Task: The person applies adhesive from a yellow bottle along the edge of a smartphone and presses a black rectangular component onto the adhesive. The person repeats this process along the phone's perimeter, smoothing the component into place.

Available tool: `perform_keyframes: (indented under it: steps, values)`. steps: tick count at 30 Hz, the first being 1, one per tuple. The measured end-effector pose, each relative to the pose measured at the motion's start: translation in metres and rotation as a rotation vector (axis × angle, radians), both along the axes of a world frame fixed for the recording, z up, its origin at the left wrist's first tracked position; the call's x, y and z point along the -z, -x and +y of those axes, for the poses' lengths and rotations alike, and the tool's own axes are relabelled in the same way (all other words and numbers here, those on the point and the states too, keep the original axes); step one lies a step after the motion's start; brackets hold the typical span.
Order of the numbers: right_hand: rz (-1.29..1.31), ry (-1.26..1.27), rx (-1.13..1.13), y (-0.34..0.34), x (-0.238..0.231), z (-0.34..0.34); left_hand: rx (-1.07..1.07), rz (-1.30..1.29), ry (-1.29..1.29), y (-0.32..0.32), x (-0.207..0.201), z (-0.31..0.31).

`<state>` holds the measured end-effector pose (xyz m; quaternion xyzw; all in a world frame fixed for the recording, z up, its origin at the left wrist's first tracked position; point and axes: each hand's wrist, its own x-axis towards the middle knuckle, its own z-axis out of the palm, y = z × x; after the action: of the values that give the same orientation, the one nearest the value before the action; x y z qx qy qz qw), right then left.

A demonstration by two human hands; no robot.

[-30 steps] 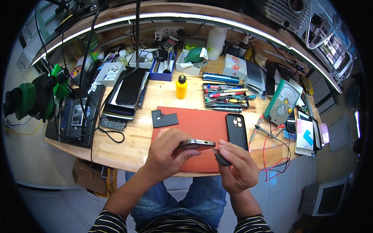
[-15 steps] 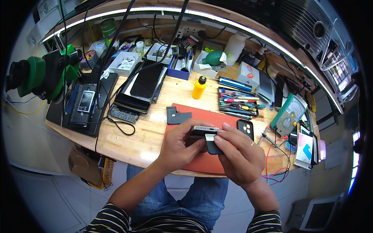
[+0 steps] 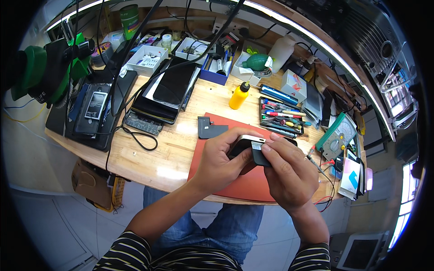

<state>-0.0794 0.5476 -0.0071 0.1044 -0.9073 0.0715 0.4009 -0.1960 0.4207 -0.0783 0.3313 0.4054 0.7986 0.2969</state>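
Note:
Over the red mat [image 3: 212, 180] my left hand [image 3: 221, 158] is wrapped round a smartphone [image 3: 238, 145], its light metal edge with the port tilted upward. A thin dark flat piece with a silvery patch [image 3: 259, 157] is pinched in my right hand [image 3: 291, 174], close against the phone's port end. My right fingertips also touch or nearly touch the phone's edge. The phone's screen side is mostly hidden by my fingers. Beyond my left hand, a dark L-shaped piece [image 3: 212, 131] lies on the mat's far left corner. A black phone case is almost wholly hidden behind my right hand.
A yellow bottle [image 3: 239, 95] stands beyond the mat. Right of it is a tray of screwdrivers and pens [image 3: 281, 115]. A green multimeter [image 3: 337, 137] with leads stands at the right. Stacked dark devices [image 3: 176, 86], cables and a green microscope [image 3: 36, 72] occupy the left.
My hands have shifted slightly right and away with the phone, which now slants more. My right hand now covers most of the black phone case. The whole view has shifted a little.

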Motion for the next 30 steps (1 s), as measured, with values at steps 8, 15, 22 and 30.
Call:
perform_keyframes:
  steps: [8,15,22,30]
  values:
    - [-0.018,-0.029,0.016,0.0028,-0.0034,0.0017,-0.003,0.022,-0.045,0.0018,0.0016,0.0038]
    - [-0.024,-0.036,0.013,0.0035,-0.0041,0.0031,-0.013,0.021,-0.073,0.0007,-0.0012,0.0045]
    - [-0.031,-0.061,0.026,0.0036,-0.0051,0.0049,-0.032,0.014,-0.026,-0.0002,-0.0047,0.0059]
    - [-0.029,-0.092,0.031,0.0033,-0.0044,0.0061,-0.072,0.024,-0.036,-0.0021,-0.0046,0.009]
